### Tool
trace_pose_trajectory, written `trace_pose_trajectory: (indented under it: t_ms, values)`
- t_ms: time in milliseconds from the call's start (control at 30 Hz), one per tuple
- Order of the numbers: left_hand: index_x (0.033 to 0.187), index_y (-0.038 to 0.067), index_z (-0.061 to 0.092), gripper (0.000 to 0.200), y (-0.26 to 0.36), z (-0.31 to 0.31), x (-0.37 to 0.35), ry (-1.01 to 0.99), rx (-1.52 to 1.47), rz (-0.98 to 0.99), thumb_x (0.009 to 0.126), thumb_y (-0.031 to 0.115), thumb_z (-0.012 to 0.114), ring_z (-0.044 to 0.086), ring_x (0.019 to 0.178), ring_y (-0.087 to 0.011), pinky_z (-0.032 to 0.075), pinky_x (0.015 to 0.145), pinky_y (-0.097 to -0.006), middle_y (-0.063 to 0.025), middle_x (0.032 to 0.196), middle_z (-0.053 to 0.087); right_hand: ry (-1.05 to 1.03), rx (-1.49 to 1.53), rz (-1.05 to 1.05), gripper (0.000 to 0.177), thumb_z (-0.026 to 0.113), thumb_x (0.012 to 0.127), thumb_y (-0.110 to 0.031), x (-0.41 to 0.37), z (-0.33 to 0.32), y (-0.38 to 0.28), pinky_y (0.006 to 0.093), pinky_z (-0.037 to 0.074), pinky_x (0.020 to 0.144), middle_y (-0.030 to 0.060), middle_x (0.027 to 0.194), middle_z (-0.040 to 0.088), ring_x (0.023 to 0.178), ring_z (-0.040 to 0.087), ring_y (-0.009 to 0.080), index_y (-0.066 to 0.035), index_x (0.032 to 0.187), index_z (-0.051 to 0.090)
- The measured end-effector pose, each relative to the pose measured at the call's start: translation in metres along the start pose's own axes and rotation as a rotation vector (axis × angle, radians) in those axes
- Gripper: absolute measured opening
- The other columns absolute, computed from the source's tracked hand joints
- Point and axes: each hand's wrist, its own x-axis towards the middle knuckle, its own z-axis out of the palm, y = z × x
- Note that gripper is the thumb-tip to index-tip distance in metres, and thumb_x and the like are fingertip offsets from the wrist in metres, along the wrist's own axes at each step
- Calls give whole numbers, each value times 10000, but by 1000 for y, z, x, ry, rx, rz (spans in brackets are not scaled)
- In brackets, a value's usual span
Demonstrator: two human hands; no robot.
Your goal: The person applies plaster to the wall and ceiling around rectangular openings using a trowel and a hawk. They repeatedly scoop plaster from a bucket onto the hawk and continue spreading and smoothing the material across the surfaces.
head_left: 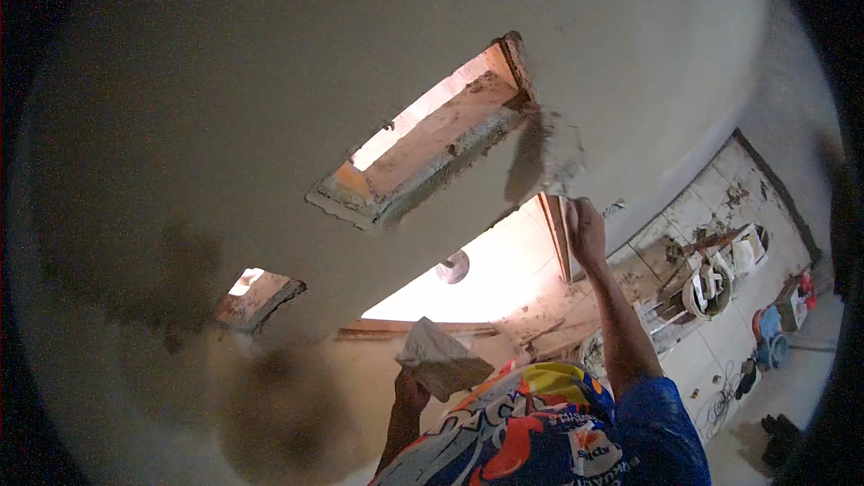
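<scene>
My left hand [411, 392], low in the view near my body, is closed on a grey, mortar-smeared plastering board [443, 362]; its handle is hidden. My right arm is stretched out to the wall. My right hand [586, 232] is closed beside the upper end of a brown door frame [555, 236]; what lies in its fingers, if anything, is hidden. Rough wet plaster [562, 157] lies on the grey wall [387, 54] just past that hand. Near it is a long recessed opening [436, 139] with ragged mortar edges.
A smaller opening [261, 295] is at the left. Bright light fills the doorway [486, 274]. On the tiled floor [720, 364] at the right are a bucket [706, 292] with white scraps, blue containers [771, 337], a loose cord [717, 407] and mortar splashes.
</scene>
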Motion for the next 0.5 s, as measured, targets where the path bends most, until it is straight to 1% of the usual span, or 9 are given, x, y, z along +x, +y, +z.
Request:
trace_pose_trajectory:
  t_ms: [33, 167, 233, 267, 333, 367, 400, 433, 500]
  values:
    - [1169, 18, 417, 390, 1, 0, 5, -54, 21, 11, 860, 255, 431, 486, 1048, -296, 395, 908, -414, -141, 1146, 494, -38, -88, 9, 212, 474, 869, -229, 7, -2, -13, 435, 425, 631, 224, 802, 550, 732, 536, 408, -19, 857, 495]
    - [1155, 27, 428, 339, 8, 4, 20, -215, 73, 64, 861, 194, 405, 509, 1013, -303, 420, 888, -424, -125, 1121, 514, -44, -65, -94, 236, 450, 881, -252, 52, -1, -37, 424, 412, 669, 218, 790, 527, 789, 511, 424, -18, 876, 482]
    - [1211, 20, 398, 488, 14, 12, 21, -149, 15, 5, 860, 354, 456, 431, 1114, -297, 369, 931, -421, -146, 1206, 439, -9, -15, -230, 234, 444, 884, -248, 79, 0, -29, 427, 409, 665, 217, 793, 525, 782, 510, 422, -17, 882, 476]
    - [1211, 20, 398, 488, 16, 17, 18, -150, 9, 9, 860, 354, 456, 431, 1114, -297, 369, 931, -421, -146, 1206, 439, -11, -16, -237, 234, 444, 884, -248, 87, -2, -24, 427, 409, 665, 217, 793, 525, 782, 510, 422, -17, 882, 476]
    - [1214, 22, 396, 469, 19, 25, 10, -10, 46, -9, 879, 347, 425, 417, 1125, -288, 361, 938, -426, -134, 1211, 434, -167, -78, -133, 248, 451, 877, -271, 97, -5, -8, 438, 431, 696, 216, 869, 563, 835, 532, 411, -32, 912, 508]
    - [1214, 22, 396, 469, 16, 20, 9, -10, 39, -8, 879, 347, 425, 417, 1125, -288, 361, 938, -426, -134, 1211, 434, -166, -95, -124, 284, 421, 887, -290, 92, -5, 1, 437, 429, 705, 227, 886, 560, 843, 527, 420, -23, 923, 507]
    - [1222, 26, 386, 420, 12, 12, 7, -77, -61, 6, 873, 258, 413, 439, 1101, -298, 366, 941, -428, -141, 1190, 456, -172, -101, -128, 284, 421, 887, -290, 83, -3, 19, 437, 429, 705, 227, 886, 560, 843, 527, 420, -23, 923, 507]
    - [1231, 30, 375, 390, 7, 5, 5, -145, -164, 18, 867, 168, 401, 461, 1077, -309, 371, 943, -431, -148, 1169, 479, -192, -77, 0, 295, 416, 891, -296, 70, 1, 43, 431, 422, 681, 220, 838, 552, 803, 538, 384, -10, 902, 487]
    - [1230, 32, 375, 393, 4, 4, 10, -131, -151, -17, 877, 201, 404, 462, 1077, -304, 371, 943, -429, -144, 1173, 477, -195, -38, 176, 332, 405, 896, -320, 41, -3, 70, 422, 420, 631, 197, 759, 548, 720, 556, 316, 4, 884, 474]
